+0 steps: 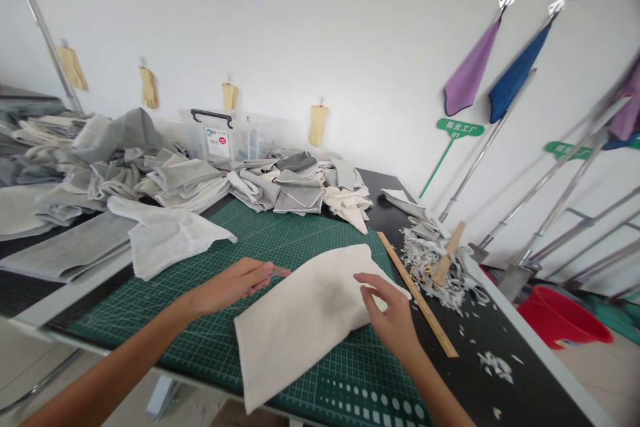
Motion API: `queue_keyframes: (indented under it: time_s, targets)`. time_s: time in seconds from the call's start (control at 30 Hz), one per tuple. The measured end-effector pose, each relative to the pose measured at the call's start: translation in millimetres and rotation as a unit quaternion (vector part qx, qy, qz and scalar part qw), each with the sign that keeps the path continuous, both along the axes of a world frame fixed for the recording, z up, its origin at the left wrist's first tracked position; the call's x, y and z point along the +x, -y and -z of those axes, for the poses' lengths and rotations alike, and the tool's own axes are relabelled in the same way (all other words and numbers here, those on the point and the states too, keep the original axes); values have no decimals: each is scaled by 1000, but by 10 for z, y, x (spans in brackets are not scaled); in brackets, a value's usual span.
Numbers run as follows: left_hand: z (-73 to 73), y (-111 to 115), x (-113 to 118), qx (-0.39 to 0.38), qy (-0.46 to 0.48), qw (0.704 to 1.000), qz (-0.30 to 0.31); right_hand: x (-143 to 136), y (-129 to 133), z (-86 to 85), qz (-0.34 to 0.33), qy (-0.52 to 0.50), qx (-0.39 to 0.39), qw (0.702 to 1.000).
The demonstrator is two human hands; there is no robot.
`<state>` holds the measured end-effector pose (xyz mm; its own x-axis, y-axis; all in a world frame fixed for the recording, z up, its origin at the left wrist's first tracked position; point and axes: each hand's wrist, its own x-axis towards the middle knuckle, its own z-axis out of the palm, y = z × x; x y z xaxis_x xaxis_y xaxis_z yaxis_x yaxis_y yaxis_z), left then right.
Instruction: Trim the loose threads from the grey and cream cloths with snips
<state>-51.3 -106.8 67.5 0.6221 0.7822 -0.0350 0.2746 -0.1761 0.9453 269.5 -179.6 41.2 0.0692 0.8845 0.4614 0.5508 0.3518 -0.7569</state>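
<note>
A cream cloth piece [305, 320] with a dark smudge near its middle lies at a slant on the green cutting mat [200, 327], its near corner reaching the table's front edge. My left hand [243, 283] is beside the cloth's upper left edge, fingers curled. Something small, thin and blurred with a reddish tip sticks out from its fingertips; I cannot tell what it is. Over the cloth's right part is my right hand [387, 310], fingers bent, with a gap between thumb and forefinger. Whether its fingertips touch the cloth is unclear.
A wooden ruler [420, 300] lies along the mat's right side. Past it are a heap of pale scraps [425, 267] and a wooden stick [449, 253]. Grey cloths [295, 187] are piled behind, near a clear plastic box [215, 140]. A white cloth [170, 237] lies left. A red bucket [563, 317] stands right.
</note>
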Motion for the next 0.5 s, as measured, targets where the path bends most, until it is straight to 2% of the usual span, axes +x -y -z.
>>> queue_keyframes:
  time_s: [0.1,0.2,0.33,0.5]
  targets:
    - [-116,-78,339,157,-77,982,73,87,-268,49,30,-94,-28,995]
    - [-78,-195,659,266,-106,954,85,271,-493,138,68,-156,-26,985]
    - [33,-339,981,319,-117,931,130,438,-579,268,87,-186,-34,978]
    - [104,-401,1228,336,-111,929,113,341,-463,279,54,-269,-73,959]
